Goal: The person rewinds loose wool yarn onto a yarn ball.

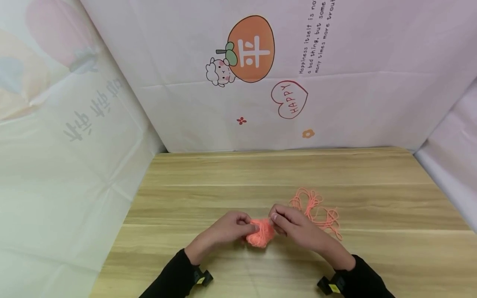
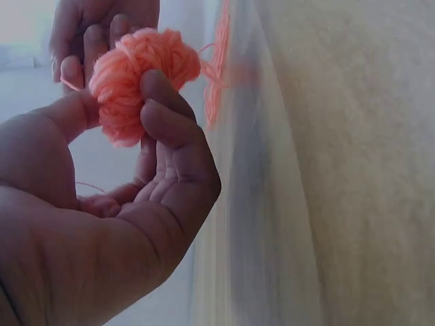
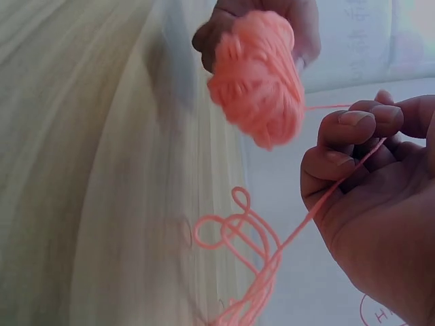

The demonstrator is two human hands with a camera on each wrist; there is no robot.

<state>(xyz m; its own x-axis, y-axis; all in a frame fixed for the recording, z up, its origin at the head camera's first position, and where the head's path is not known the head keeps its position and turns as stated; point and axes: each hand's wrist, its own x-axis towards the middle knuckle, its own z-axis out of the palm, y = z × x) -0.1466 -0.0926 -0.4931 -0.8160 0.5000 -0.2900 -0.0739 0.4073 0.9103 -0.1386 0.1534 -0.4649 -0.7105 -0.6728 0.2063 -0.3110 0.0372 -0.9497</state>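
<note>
A small ball of coral-pink yarn (image 1: 261, 234) is held above the table by my left hand (image 1: 227, 227), thumb on one side and fingers on the other. Just right of the ball, my right hand (image 1: 294, 225) pinches a single yarn strand (image 3: 328, 106) that runs taut from it. In the right wrist view the strand passes through the curled fingers (image 3: 357, 125) and down to loose yarn. That loose yarn (image 1: 328, 219) lies in loops on the table, partly behind the right hand. The left wrist view shows the wound ball (image 2: 139, 81) between thumb and fingertips.
The wooden table (image 1: 193, 178) extends around both hands. Behind it hangs a white printed cloth (image 1: 179, 116), with another white cloth (image 1: 67, 207) along the left side. Both wrists carry small dark camera mounts below the sleeves.
</note>
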